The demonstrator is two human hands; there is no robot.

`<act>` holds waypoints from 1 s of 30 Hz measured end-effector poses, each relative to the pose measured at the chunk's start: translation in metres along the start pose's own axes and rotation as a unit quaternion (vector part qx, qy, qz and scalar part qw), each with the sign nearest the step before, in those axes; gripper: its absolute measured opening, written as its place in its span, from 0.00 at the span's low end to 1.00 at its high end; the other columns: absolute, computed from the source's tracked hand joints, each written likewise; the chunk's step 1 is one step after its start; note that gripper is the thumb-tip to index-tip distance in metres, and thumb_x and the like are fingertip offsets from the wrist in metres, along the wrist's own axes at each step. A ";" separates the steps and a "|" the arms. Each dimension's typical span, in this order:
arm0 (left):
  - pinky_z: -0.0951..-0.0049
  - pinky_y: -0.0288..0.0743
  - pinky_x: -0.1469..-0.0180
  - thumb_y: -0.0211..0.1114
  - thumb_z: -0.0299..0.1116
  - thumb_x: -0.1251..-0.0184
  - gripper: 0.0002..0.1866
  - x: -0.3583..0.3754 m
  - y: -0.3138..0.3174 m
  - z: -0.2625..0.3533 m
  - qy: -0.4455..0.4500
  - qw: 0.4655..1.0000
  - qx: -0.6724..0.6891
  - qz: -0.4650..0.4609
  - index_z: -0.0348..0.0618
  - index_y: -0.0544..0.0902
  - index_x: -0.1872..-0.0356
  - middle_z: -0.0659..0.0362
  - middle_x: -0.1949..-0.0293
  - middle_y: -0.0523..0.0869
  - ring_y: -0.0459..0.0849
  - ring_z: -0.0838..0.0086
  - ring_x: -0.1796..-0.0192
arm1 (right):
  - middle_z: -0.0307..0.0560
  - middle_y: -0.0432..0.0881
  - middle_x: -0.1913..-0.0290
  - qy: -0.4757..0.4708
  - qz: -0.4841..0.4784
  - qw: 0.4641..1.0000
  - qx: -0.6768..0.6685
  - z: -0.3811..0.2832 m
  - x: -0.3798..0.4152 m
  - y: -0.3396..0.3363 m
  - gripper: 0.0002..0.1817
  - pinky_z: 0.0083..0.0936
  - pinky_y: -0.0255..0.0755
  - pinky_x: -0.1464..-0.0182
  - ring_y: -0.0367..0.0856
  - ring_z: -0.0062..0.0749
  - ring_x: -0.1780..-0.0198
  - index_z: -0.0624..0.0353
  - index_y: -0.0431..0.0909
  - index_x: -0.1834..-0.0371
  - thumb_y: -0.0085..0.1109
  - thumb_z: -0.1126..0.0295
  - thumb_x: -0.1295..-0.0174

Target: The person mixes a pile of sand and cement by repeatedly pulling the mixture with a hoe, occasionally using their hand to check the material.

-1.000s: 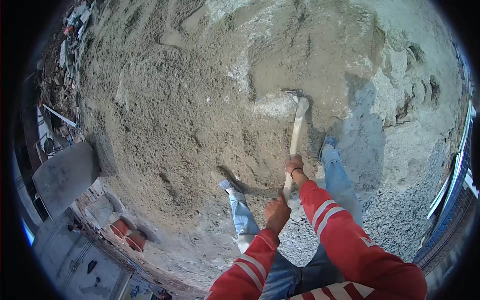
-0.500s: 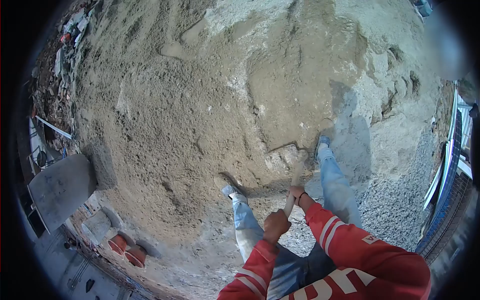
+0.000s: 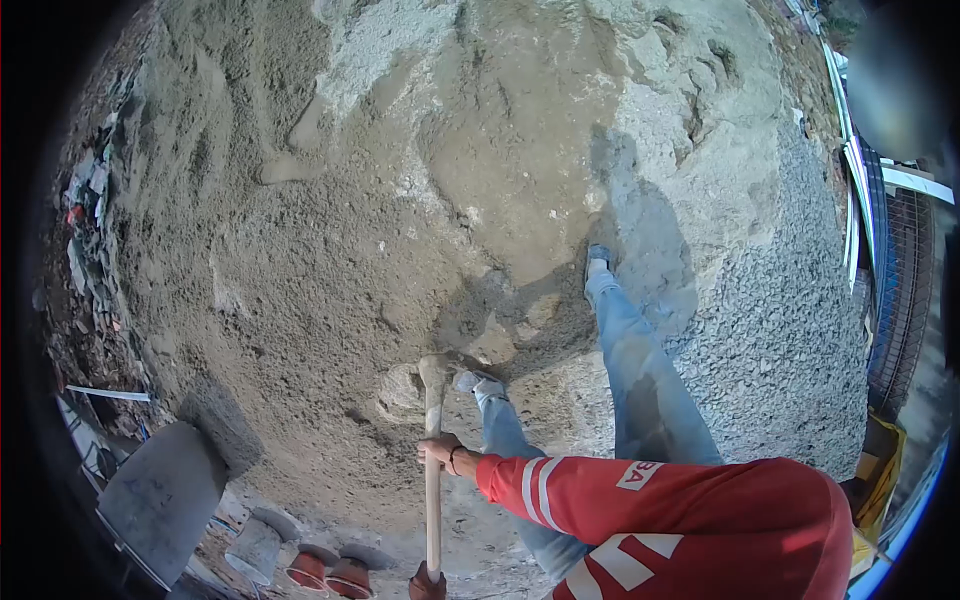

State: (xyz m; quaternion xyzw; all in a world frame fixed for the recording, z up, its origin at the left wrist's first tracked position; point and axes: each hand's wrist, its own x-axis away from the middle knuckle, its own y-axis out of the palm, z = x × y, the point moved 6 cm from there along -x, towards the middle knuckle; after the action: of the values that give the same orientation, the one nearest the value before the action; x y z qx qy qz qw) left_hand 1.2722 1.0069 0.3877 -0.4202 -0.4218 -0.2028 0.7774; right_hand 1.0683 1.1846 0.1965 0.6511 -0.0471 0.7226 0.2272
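A long-handled hoe point(image 3: 433, 500) with a pale wooden shaft is held in both hands, left of my legs. My right hand point(image 3: 440, 452), with a dark band at the wrist, is closed around the middle of the shaft. Lower down, at the bottom edge of the view, my left hand point(image 3: 428, 584) is wrapped round the handle's end and only partly shows. The hoe's head lies beside my left shoe point(image 3: 478, 382), over brown sand point(image 3: 300, 270). A pale patch shows at its blade, which I cannot make out clearly.
Grey gravel point(image 3: 770, 340) spreads on the right, near long metal sheets and bars point(image 3: 905, 290). A wheelbarrow point(image 3: 165, 500) stands lower left, near a grey bucket point(image 3: 255, 552) and two reddish buckets point(image 3: 348, 577). Rubble point(image 3: 85, 220) lines the left edge.
The hoe has swung from between my feet to the left, outside my left shoe. Both hands have moved left with it, still gripping. The view has shifted too.
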 end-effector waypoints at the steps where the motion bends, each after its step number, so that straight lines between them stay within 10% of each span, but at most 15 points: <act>1: 0.61 0.73 0.74 0.65 0.29 0.49 0.11 0.007 -0.006 -0.014 -0.026 1.000 -0.014 0.003 0.39 0.75 0.65 0.50 0.80 0.78 0.79 0.56 0.79 | 0.43 0.78 0.77 -0.017 0.023 1.000 -0.011 0.004 0.019 0.015 0.05 0.24 0.78 0.72 0.80 0.29 0.75 0.62 0.74 0.74 0.62 0.76 0.49; 6: 0.64 0.73 0.76 0.65 0.27 0.48 0.10 -0.031 -0.015 0.026 -0.023 0.997 -0.006 0.067 0.39 0.76 0.65 0.52 0.81 0.78 0.79 0.63 0.81 | 0.43 0.80 0.77 -0.210 -0.028 0.971 0.108 -0.079 0.052 0.006 0.08 0.24 0.77 0.74 0.81 0.28 0.77 0.64 0.74 0.70 0.60 0.72 0.48; 8: 0.58 0.74 0.70 0.67 0.29 0.46 0.09 -0.086 -0.008 0.119 -0.066 0.994 0.071 0.044 0.38 0.75 0.68 0.46 0.77 0.80 0.82 0.50 0.73 | 0.42 0.80 0.77 -0.290 0.019 0.950 0.116 -0.183 0.106 -0.026 0.11 0.24 0.76 0.71 0.81 0.27 0.75 0.62 0.75 0.66 0.61 0.68 0.49; 13: 0.73 0.71 0.69 0.63 0.24 0.40 0.06 -0.261 0.038 0.428 0.157 0.932 0.325 0.020 0.35 0.77 0.64 0.61 0.75 0.78 0.75 0.80 0.72 | 0.50 0.78 0.76 -0.629 0.170 0.735 0.188 -0.458 0.252 -0.128 0.16 0.28 0.75 0.73 0.81 0.33 0.76 0.67 0.67 0.57 0.58 0.69 0.44; 19: 0.80 0.62 0.79 0.59 0.20 0.40 0.06 -0.386 0.099 0.757 0.310 0.807 0.500 -0.051 0.35 0.77 0.62 0.65 0.79 0.76 0.70 0.85 0.79 | 0.67 0.79 0.67 -0.622 0.377 0.631 0.270 -0.644 0.289 -0.312 0.20 0.42 0.76 0.58 0.82 0.57 0.63 0.71 0.68 0.57 0.57 0.64 0.45; 22: 0.77 0.63 0.82 0.58 0.20 0.41 0.07 -0.399 0.202 0.782 0.186 0.842 0.485 -0.146 0.34 0.77 0.61 0.63 0.80 0.77 0.71 0.82 0.83 | 0.70 0.80 0.64 -0.536 0.435 0.653 0.312 -0.660 0.216 -0.436 0.22 0.42 0.78 0.54 0.81 0.60 0.58 0.73 0.68 0.55 0.60 0.66 0.47; 25: 0.74 0.66 0.82 0.57 0.23 0.40 0.06 -0.348 0.285 0.759 -0.033 0.851 0.453 -0.264 0.35 0.77 0.63 0.61 0.81 0.78 0.74 0.79 0.84 | 0.68 0.80 0.56 -0.259 0.450 0.791 0.323 -0.572 0.120 -0.567 0.26 0.39 0.75 0.47 0.80 0.54 0.50 0.72 0.70 0.51 0.57 0.61 0.47; 26: 0.73 0.66 0.82 0.58 0.25 0.40 0.05 -0.335 0.304 0.747 -0.019 0.869 0.419 -0.261 0.35 0.77 0.64 0.60 0.82 0.78 0.74 0.78 0.84 | 0.64 0.81 0.56 -0.158 0.403 0.861 0.267 -0.538 0.091 -0.600 0.25 0.38 0.75 0.47 0.81 0.51 0.51 0.71 0.72 0.51 0.57 0.61 0.46; 30: 0.72 0.67 0.83 0.59 0.28 0.40 0.06 -0.325 0.299 0.755 0.001 0.879 0.401 -0.256 0.36 0.75 0.66 0.60 0.83 0.77 0.75 0.77 0.85 | 0.60 0.83 0.64 -0.171 0.403 0.853 0.285 -0.531 0.095 -0.608 0.21 0.35 0.78 0.54 0.85 0.44 0.61 0.70 0.76 0.57 0.59 0.62 0.47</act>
State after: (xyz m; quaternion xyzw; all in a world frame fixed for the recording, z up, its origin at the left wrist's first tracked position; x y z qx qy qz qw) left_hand 0.9230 1.7852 0.1943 0.0505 -0.5592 -0.2080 0.8009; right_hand 0.8123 1.9460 0.0713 0.7250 -0.1353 0.6095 -0.2907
